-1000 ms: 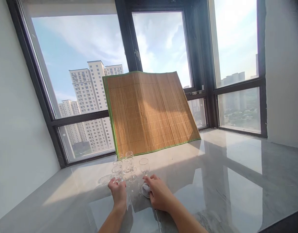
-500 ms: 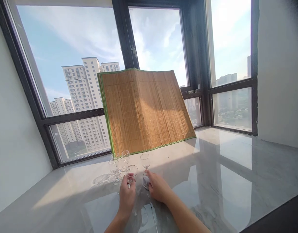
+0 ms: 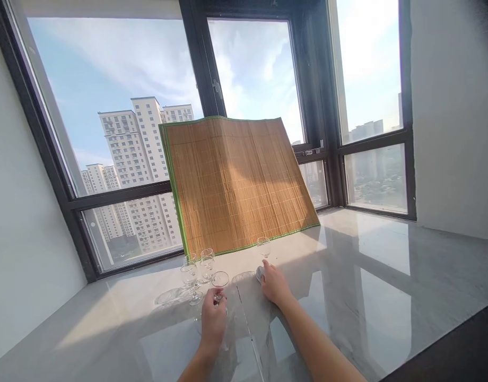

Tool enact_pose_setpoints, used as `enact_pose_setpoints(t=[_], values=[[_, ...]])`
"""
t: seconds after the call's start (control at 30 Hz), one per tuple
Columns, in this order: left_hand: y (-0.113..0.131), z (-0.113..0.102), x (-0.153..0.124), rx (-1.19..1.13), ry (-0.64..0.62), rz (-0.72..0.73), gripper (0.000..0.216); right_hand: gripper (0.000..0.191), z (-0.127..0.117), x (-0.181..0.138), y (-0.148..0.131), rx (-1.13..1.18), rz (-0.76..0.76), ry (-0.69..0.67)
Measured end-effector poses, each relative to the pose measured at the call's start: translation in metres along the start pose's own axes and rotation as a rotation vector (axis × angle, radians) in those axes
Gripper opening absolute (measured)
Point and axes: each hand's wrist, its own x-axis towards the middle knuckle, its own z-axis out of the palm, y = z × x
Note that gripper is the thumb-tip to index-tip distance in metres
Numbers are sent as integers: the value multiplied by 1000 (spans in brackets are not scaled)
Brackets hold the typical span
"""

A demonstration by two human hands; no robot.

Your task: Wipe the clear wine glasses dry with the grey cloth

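the left hand (image 3: 213, 322) is closed around the stem of a small stemmed glass (image 3: 219, 281), which stands upright on the glossy surface (image 3: 367, 276), directly in front of the fingers. its long axis is vertical, bowl up and foot down. the right hand (image 3: 273, 284) lies further forward and to the right, with the fingers curled over a small pale cloth (image 3: 260, 274) pressed on the surface; it seems to grip the cloth, but how firmly i cannot tell. just beyond the right hand, a little apart from it, a single glass (image 3: 263, 246) stands alone, near the lower edge of a bamboo mat (image 3: 236, 180) that leans against the window. to the left of the held glass is a group of three more glasses (image 3: 196, 268), close together; the left hand is clearly nearer to this group, the right hand is nearer to the lone glass. all glasses stand upright. no brand, label or writing can be read on the glasses, the cloth or the mat.
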Motion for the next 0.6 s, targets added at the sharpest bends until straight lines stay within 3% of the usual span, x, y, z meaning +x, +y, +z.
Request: enact_pose_setpoints(t=[0.33, 0.47, 0.6], values=[[-17, 4, 11, 123, -51, 56, 46, 64, 10, 3, 24, 163, -123, 92], [-26, 7, 17, 149, -181, 95, 59, 68, 9, -2, 29, 284, -48, 80], [-27, 7, 21, 257, -300, 192, 61, 74, 14, -9, 13, 411, -63, -38]])
